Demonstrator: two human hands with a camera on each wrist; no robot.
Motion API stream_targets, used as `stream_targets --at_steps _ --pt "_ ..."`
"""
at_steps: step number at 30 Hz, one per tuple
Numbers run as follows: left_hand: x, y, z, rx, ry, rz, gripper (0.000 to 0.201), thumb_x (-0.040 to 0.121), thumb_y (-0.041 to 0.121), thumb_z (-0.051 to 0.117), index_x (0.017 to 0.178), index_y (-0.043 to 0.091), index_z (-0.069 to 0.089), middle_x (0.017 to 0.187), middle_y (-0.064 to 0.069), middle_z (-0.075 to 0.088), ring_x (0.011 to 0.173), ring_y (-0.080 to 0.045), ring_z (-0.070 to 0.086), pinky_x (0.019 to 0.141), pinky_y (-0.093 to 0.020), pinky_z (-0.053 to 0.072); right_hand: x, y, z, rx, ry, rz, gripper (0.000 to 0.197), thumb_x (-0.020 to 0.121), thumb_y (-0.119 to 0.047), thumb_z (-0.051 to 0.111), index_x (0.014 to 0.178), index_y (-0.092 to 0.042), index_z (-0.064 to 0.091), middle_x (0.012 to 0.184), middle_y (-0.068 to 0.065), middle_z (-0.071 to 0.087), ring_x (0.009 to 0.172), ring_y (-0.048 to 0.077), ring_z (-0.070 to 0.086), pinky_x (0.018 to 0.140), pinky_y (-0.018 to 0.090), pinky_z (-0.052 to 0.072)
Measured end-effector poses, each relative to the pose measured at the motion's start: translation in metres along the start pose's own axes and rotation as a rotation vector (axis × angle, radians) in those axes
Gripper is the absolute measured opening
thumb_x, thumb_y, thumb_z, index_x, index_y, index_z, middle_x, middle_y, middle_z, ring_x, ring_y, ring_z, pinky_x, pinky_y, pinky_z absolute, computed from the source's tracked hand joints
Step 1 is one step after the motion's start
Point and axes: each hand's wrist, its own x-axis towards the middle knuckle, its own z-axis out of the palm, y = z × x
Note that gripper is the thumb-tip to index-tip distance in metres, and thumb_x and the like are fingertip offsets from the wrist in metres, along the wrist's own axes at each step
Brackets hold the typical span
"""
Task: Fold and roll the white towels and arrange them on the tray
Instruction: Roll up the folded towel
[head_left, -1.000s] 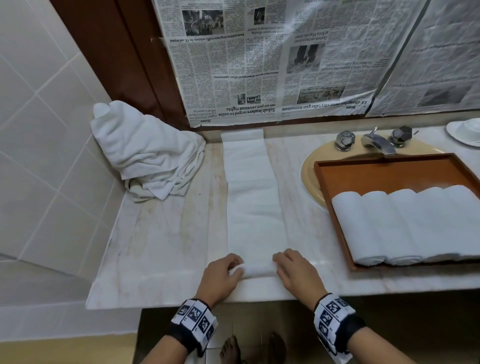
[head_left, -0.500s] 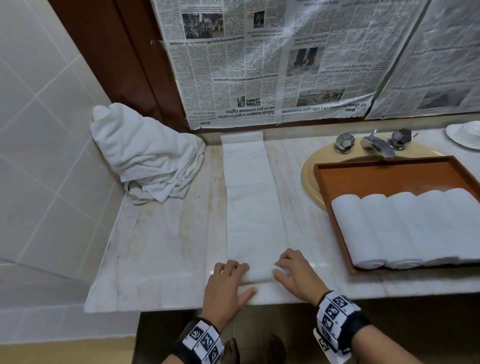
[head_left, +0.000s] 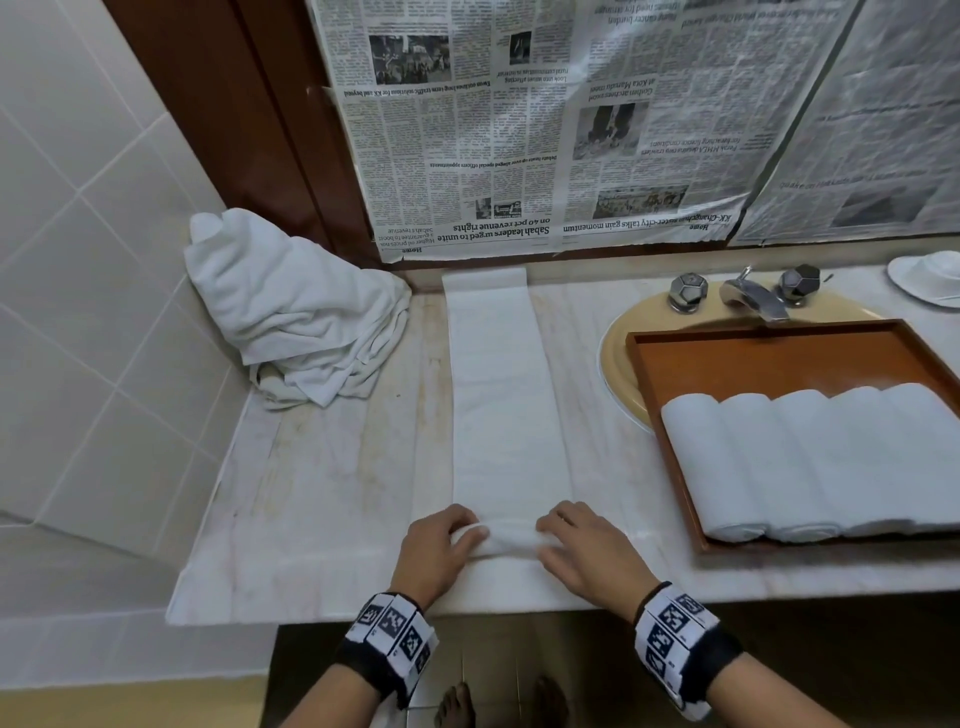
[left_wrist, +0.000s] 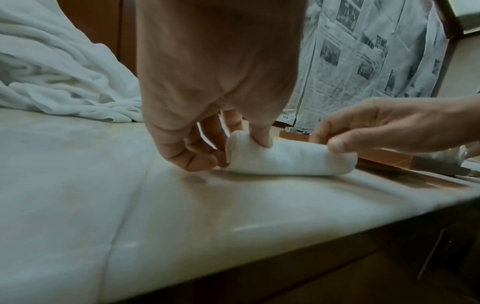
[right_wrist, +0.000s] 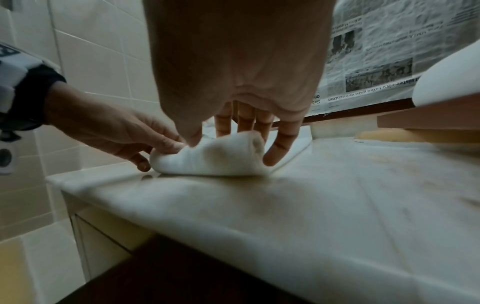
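A heap (head_left: 291, 312) of loose white towels leans in the corner against the tiled wall (head_left: 78, 291) at the far left of the counter (head_left: 322, 519). Right of it, a folded towel (head_left: 501, 395) lies as a long narrow strip from the back edge toward the front, its near end wound into a small roll (head_left: 511, 538).

The left hand (head_left: 434, 551) grips the roll's left end, thumb on top and fingers curled round the end, as the left wrist view shows (left_wrist: 207, 115). The right hand (head_left: 587, 551) holds the right end: its thumb presses the top near the middle and its fingers (right_wrist: 280, 142) reach over the far side, tips down on the flat strip. Both hands are curled closely on the roll, which rests on the counter near the front edge.

Further right, a brown tray (head_left: 779, 358) sits over the sink (head_left: 618, 353), with five rolled towels (head_left: 810, 462) side by side, touching, along its near part. Taps (head_left: 748, 296) stand behind it, and a white dish (head_left: 930, 275) sits at the far right. Newspaper (head_left: 545, 130) covers the wall behind.
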Motion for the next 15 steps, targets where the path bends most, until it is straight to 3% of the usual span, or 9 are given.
stream_targets --at_steps 4,8,13,15 --pt "-0.009 0.003 0.007 0.055 0.114 0.022 0.02 0.094 0.046 0.061 0.108 0.033 0.062 0.106 0.016 0.052 0.091 -0.005 0.055 0.072 -0.021 0.042 -0.001 0.006 0.005 0.168 -0.006 0.088 0.025 0.098 -0.026 0.052 0.116 -0.015 0.065 0.108 0.0 0.061 0.101 0.019 0.054 0.084 0.025 0.043" --pt "-0.016 0.002 0.019 0.273 0.225 0.187 0.015 0.095 0.04 0.056 0.097 0.029 0.066 0.106 0.01 0.052 0.09 -0.019 0.051 0.063 -0.033 0.05 0.011 0.005 0.002 0.311 -0.002 0.222 0.023 0.101 -0.023 0.052 0.114 -0.014 0.069 0.104 0.001 0.065 0.095 0.014 0.051 0.081 0.02 0.031" --pt "-0.017 0.006 0.023 0.381 0.136 0.262 0.035 0.082 0.059 0.058 0.109 0.036 0.064 0.109 0.014 0.059 0.098 -0.019 0.052 0.061 -0.033 0.052 0.014 0.0 0.002 0.287 -0.002 0.22 0.024 0.101 -0.021 0.048 0.12 -0.022 0.062 0.113 -0.003 0.059 0.097 0.018 0.057 0.085 0.029 0.044" --pt "-0.015 0.004 0.02 0.388 0.08 0.249 0.038 0.079 0.058 0.056 0.109 0.036 0.066 0.105 0.014 0.062 0.096 -0.019 0.057 0.061 -0.033 0.053 0.011 -0.002 -0.001 0.218 0.02 0.171 0.024 0.097 -0.018 0.051 0.119 -0.027 0.059 0.115 -0.007 0.051 0.082 0.016 0.056 0.072 0.032 0.049"
